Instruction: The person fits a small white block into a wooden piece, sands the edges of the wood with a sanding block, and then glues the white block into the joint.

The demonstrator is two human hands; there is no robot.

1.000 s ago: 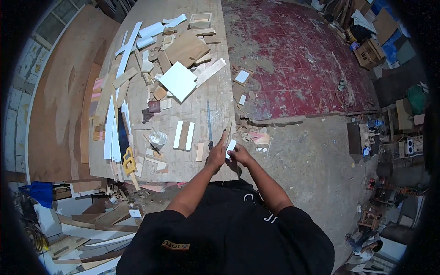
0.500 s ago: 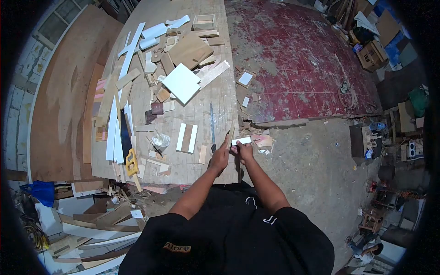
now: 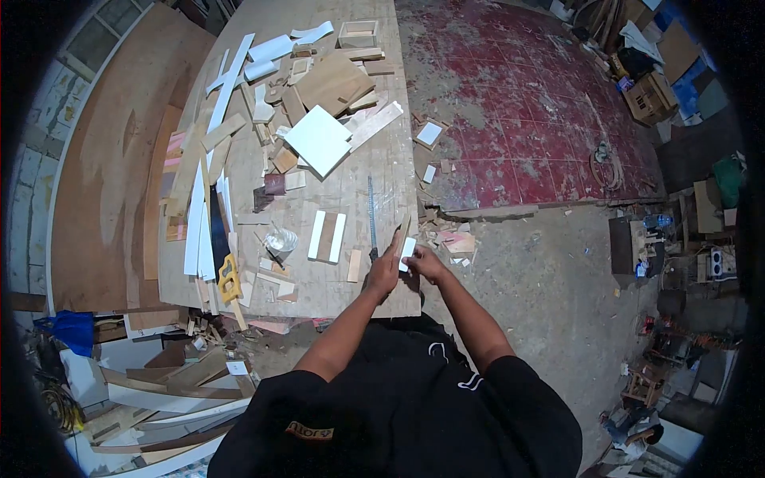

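Near the right edge of the workbench, my left hand [image 3: 383, 275] is closed on a thin wooden strip [image 3: 406, 226] that points away from me. My right hand [image 3: 429, 264] pinches a small white block [image 3: 408, 250] and keeps it alongside the strip; whether the two touch is hard to see. To the left of my left hand lie a small bare wood piece [image 3: 354, 266] and a blue ruler-like strip [image 3: 371, 209]. A wooden panel with two white side strips [image 3: 327, 237] rests further left.
A yellow-handled handsaw [image 3: 229, 279] lies at the bench's left side, near a plastic cup [image 3: 280, 240]. Wood offcuts and a white square board [image 3: 317, 142] are piled further back. Beyond the bench's right edge [image 3: 410, 151], scraps lie on the floor.
My right hand has turned the white block from pointing sideways to lying lengthwise along the wooden strip. My left hand has stayed in nearly the same place.
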